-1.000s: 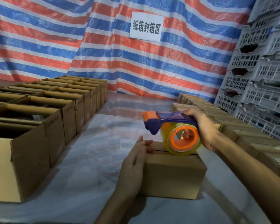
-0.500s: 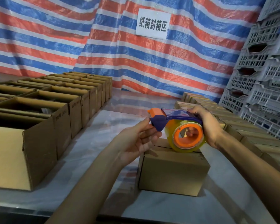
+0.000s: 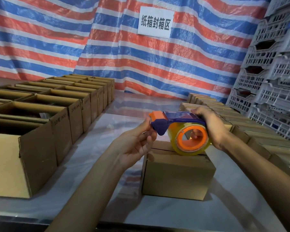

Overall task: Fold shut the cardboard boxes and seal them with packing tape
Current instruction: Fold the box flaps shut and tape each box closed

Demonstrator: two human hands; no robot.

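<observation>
Head view: a closed cardboard box [image 3: 177, 176] sits on the table [image 3: 90, 164] at centre frame, flaps down, no tape visible on its top seam. Directly above it the right hand [image 3: 213, 128] wraps the blue handle of the tape dispenser [image 3: 179, 129], fingers curled under and showing through the orange core. The left hand [image 3: 137, 143] is half closed, thumb and forefinger pinching at the dispenser's orange nose. It is probably drawing out the tape's loose end, but the film itself is too faint to make out.

The relation that matters: the box lies at 6 o'clock from both hands, its long axis and seam running from 9 to 3 o'clock, parallel to the dispenser, whose nose points to 9 o'clock. The left hand hangs over the box's 9 o'clock end, so the tape would likely start there and run toward 3. Whether the roll touches the lid cannot be told.

Open boxes [image 3: 40, 114] stand in rows at 9 to 10 o'clock; closed boxes [image 3: 224, 114] line up at 2 o'clock.
</observation>
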